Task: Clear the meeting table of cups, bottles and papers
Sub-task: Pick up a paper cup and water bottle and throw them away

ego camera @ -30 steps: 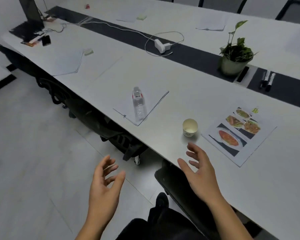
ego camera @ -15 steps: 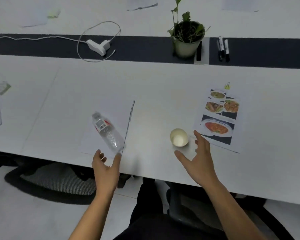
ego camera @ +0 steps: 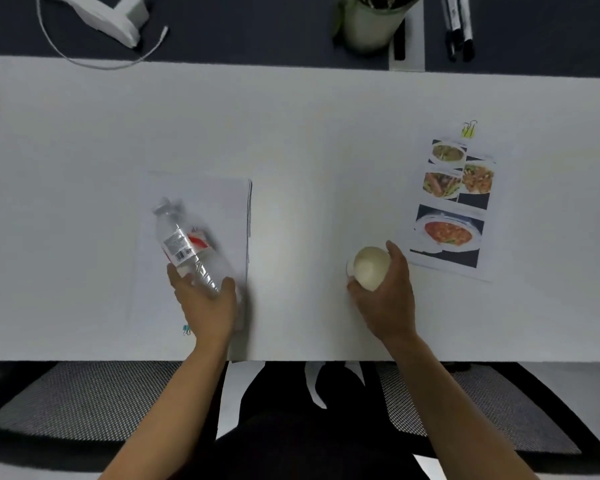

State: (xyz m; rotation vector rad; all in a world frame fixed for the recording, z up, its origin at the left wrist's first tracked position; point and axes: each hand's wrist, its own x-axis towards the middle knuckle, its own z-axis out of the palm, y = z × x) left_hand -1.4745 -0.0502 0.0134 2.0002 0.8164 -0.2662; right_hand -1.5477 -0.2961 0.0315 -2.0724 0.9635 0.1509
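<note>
left hand (ego camera: 207,303) gripping, right hand (ego camera: 388,301) gripping

A long white desk (ego camera: 309,116) has a dark strip (ego camera: 257,29) across it. Two mesh chairs (ego camera: 84,400) sit below on a pale floor (ego camera: 568,379).

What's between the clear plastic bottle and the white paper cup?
Head view: the edge of the white paper stack, then bare white tabletop until the cup.
</note>
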